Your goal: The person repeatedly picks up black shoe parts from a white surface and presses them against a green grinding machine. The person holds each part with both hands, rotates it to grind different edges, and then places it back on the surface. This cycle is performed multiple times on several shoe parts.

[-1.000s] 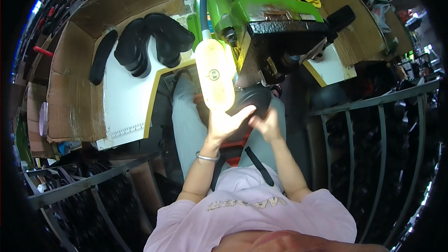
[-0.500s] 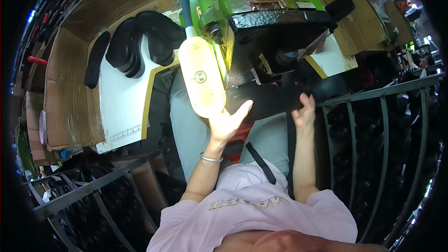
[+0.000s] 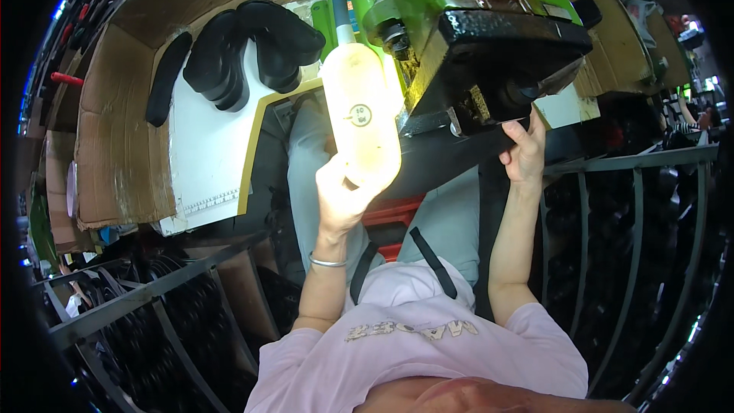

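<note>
My left hand is up against the lower end of a lit, pale oval lamp, with a silver bangle on the wrist. Lamp and glare hide most of its fingers. My right hand is raised at the lower right of a green and black machine head. Its index finger stretches up by the machine's underside, and the thumb stands apart from it. Between the hands, below the machine, lies a dark, flat, long shape; whether either hand touches it I cannot tell.
Stacked black sole-shaped pieces lie on a white board at the left, inside a cardboard surround. Metal railings flank me on both sides. Part of a red seat shows between my legs.
Machine and lamp now appear farther right in the picture. My left hand has gone from thumb spread beside the lamp to mostly hidden by it. My right hand has risen toward the machine's underside.
</note>
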Motion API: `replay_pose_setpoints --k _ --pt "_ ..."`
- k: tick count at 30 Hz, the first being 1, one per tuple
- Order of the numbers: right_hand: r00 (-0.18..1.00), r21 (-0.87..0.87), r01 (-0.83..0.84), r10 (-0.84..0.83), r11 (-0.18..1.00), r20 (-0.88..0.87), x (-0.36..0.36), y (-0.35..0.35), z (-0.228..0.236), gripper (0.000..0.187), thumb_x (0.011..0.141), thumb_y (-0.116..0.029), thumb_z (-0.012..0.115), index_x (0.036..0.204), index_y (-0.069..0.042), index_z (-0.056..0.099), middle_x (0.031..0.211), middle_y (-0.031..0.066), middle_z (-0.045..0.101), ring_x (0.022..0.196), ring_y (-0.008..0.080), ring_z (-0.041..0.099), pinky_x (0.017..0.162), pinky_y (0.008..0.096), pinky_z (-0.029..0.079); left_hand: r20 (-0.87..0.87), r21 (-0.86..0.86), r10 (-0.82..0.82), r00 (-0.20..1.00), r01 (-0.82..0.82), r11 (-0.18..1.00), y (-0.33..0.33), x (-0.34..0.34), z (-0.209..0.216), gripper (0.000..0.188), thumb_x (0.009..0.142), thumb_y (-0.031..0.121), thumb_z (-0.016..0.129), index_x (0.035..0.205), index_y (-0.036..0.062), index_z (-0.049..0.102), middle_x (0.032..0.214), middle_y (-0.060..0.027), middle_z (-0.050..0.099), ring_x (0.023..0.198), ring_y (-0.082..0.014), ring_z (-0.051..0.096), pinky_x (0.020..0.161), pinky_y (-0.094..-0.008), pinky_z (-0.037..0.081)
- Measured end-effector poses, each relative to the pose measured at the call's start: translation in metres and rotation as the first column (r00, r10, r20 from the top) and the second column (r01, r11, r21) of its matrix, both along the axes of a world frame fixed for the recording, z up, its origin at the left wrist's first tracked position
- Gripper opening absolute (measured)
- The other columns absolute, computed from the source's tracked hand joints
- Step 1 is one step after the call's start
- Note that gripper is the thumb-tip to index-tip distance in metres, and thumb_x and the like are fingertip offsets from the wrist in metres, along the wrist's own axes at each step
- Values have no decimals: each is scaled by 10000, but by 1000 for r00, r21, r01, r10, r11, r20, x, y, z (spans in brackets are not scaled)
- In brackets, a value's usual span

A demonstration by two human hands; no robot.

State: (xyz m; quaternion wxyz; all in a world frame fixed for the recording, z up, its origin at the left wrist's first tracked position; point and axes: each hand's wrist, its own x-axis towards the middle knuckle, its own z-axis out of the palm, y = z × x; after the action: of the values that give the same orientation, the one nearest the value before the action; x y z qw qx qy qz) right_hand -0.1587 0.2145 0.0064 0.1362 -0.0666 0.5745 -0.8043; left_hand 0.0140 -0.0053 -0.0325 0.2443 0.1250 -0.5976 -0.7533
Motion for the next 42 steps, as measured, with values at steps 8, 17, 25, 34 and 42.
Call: replay_pose_setpoints --k 8,17,25,34,42 --pt "987 -46 -156 153 987 -57 22 -29 5 534 704 -36 781 1164 24 514 908 67 628 664 81 602 386 159 400 25 107 -31 999 28 994 -41 34 2 344 675 -43 795 966 -12 615 902 -69 671 828 -133 636 760 -260 510" --pt "962 -98 -172 147 980 -228 19 -12 -7 616 661 59 787 1200 7 495 951 92 611 697 120 601 505 205 482 12 -638 240 971 -177 750 -9 7 26 310 659 150 874 853 17 672 789 -99 661 693 -205 645 676 -304 509" --pt "965 30 -82 87 996 -248 -19 12 11 542 746 -78 784 1201 20 505 914 66 639 665 101 614 433 185 430 -108 -661 218 970 -233 713 21 -39 29 311 701 180 864 845 28 634 753 -70 655 683 -161 627 657 -293 507" --pt "956 42 -186 191 982 -225 17 -21 21 546 706 -56 815 1153 31 515 928 84 641 728 113 638 473 169 466 18 -307 127 992 -115 945 -19 -1 16 231 707 74 821 838 3 644 761 -61 684 673 -103 616 629 -258 498" --pt "891 140 -244 279 960 -359 52 -35 -1 520 718 -117 853 1101 -7 519 991 57 630 924 127 588 862 268 463 208 -545 130 969 4 839 -56 33 11 285 648 110 850 738 15 597 668 -72 606 607 -164 577 568 -290 446"
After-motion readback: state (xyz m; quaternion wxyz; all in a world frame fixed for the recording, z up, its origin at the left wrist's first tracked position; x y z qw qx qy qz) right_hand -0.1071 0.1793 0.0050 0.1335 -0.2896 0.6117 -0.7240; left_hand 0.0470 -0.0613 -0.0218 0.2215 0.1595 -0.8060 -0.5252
